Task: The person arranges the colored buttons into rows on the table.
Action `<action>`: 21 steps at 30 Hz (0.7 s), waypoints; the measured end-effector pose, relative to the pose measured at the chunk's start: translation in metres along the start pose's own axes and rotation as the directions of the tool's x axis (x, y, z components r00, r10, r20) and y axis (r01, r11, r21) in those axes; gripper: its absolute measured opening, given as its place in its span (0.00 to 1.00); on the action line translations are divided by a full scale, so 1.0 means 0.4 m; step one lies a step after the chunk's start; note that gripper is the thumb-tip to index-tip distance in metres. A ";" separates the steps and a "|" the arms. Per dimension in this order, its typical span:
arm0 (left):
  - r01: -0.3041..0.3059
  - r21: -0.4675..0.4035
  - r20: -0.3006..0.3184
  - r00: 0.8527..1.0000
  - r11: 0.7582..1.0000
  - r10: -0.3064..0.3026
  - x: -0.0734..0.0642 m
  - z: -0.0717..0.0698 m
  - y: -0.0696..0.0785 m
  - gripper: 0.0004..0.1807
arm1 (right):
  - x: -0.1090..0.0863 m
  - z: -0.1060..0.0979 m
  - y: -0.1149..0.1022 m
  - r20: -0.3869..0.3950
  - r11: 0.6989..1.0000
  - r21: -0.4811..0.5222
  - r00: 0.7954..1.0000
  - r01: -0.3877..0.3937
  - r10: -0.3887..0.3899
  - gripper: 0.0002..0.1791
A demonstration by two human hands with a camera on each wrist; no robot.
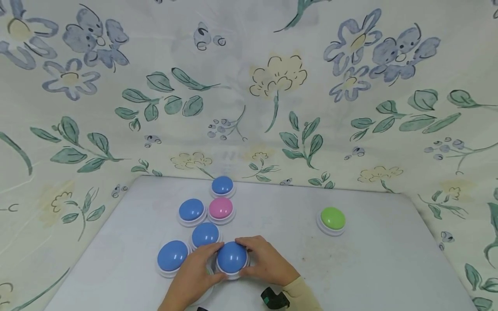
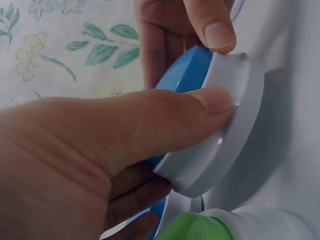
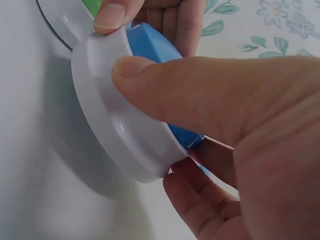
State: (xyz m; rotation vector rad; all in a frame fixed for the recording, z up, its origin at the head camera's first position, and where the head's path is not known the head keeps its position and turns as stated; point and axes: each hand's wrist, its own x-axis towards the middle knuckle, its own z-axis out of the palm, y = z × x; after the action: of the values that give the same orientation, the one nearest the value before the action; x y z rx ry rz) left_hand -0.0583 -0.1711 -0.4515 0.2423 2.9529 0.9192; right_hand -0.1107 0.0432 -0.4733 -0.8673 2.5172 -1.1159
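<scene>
A blue domed push button (image 1: 232,258) with a white round base is held between both hands, tilted and apart from the table, with its shadow beneath. My left hand (image 1: 196,271) grips its left side, the thumb (image 2: 212,102) pressed on the white rim. On the opposite side my right hand (image 1: 269,262) grips it, the thumb (image 3: 135,67) likewise on the rim. Just below the left hand, a green push button (image 2: 195,227) shows in the left wrist view; the hand mostly hides it from the head view. Close by stand two more blue buttons, one left (image 1: 173,255) and one behind (image 1: 205,235).
Farther back are a pink button (image 1: 221,208) and two blue buttons, one beside it (image 1: 191,210) and one behind (image 1: 222,185). Another green button (image 1: 333,218) stands apart on the right of the white table (image 1: 373,259). A floral cloth (image 1: 233,95) hangs behind.
</scene>
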 end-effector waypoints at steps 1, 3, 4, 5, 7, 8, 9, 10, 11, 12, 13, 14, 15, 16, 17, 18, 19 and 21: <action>0.000 -0.004 -0.007 1.000 1.000 -0.001 0.000 0.001 0.000 0.39 | -0.001 -0.001 0.000 -0.003 1.000 0.001 1.000 0.006 -0.006 0.40; -0.002 -0.012 -0.029 1.000 1.000 0.001 0.000 0.005 -0.001 0.39 | -0.002 -0.002 -0.001 -0.013 1.000 0.003 1.000 0.016 -0.016 0.40; -0.006 -0.017 -0.042 0.999 1.000 0.006 0.000 0.008 -0.003 0.39 | -0.003 -0.002 -0.001 -0.019 1.000 0.004 1.000 0.021 -0.021 0.41; -0.011 -0.021 -0.055 0.998 1.000 0.010 0.000 0.010 -0.004 0.39 | -0.003 -0.002 -0.002 -0.023 1.000 0.005 0.999 0.024 -0.024 0.41; -0.016 -0.029 -0.077 0.997 0.999 0.014 0.000 0.013 -0.007 0.39 | -0.003 -0.001 -0.003 -0.034 0.999 0.006 0.999 0.038 -0.037 0.41; -0.019 -0.034 -0.084 0.996 0.999 0.016 0.000 0.014 -0.008 0.39 | -0.003 -0.001 -0.003 -0.038 0.999 0.005 0.998 0.045 -0.045 0.41; -0.023 -0.039 -0.088 0.996 0.999 0.020 0.000 0.015 -0.008 0.39 | -0.004 -0.001 -0.004 -0.042 0.999 0.000 0.998 0.050 -0.050 0.41; -0.023 -0.045 -0.092 0.996 0.999 0.019 0.000 0.016 -0.009 0.39 | -0.004 -0.001 -0.004 -0.045 0.999 -0.004 0.998 0.054 -0.054 0.41; -0.024 -0.048 -0.095 0.995 0.999 0.019 0.000 0.017 -0.008 0.39 | -0.004 -0.001 -0.005 -0.048 0.998 -0.009 0.997 0.056 -0.057 0.41; -0.025 -0.051 -0.098 0.995 0.998 0.020 0.000 0.018 -0.007 0.39 | -0.005 -0.001 -0.005 -0.050 0.998 -0.013 0.997 0.055 -0.055 0.42; -0.027 -0.057 -0.103 0.994 0.998 0.021 0.001 0.018 -0.006 0.39 | -0.005 -0.002 -0.006 -0.052 0.998 -0.019 0.997 0.053 -0.054 0.42; -0.029 -0.059 -0.109 0.994 0.998 0.022 0.001 0.019 -0.004 0.39 | -0.005 -0.003 -0.006 -0.055 0.999 -0.020 0.997 0.051 -0.052 0.43; -0.030 -0.059 -0.114 0.993 0.998 0.023 0.002 0.020 -0.002 0.39 | -0.005 -0.003 -0.005 -0.058 0.999 -0.023 0.997 0.048 -0.050 0.43; -0.027 -0.058 -0.119 0.993 0.998 0.020 0.003 0.022 0.000 0.39 | -0.005 -0.005 -0.005 -0.061 0.999 -0.027 0.997 0.044 -0.045 0.44; -0.025 -0.061 -0.124 0.992 0.998 0.017 0.004 0.022 0.002 0.39 | -0.004 -0.005 -0.003 -0.065 0.999 -0.025 0.997 0.039 -0.041 0.44; -0.028 -0.064 -0.127 0.992 0.998 0.019 0.006 0.024 0.004 0.39 | -0.004 -0.006 -0.001 -0.069 0.999 -0.025 0.997 0.032 -0.034 0.44; -0.029 -0.068 -0.129 0.991 0.997 0.020 0.008 0.024 0.007 0.39 | -0.004 -0.007 0.000 -0.075 0.999 -0.022 0.997 0.026 -0.028 0.45; -0.019 -0.072 -0.121 0.993 0.997 0.010 0.010 0.025 0.014 0.39 | -0.004 -0.008 0.003 -0.084 1.000 -0.013 0.996 0.011 -0.012 0.45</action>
State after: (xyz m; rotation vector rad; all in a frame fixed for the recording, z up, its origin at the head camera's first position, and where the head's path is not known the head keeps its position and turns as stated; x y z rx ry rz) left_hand -0.0609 -0.1604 -0.4566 0.2125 3.0220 1.0790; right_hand -0.1113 0.0466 -0.4719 -0.8561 2.5923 -1.1645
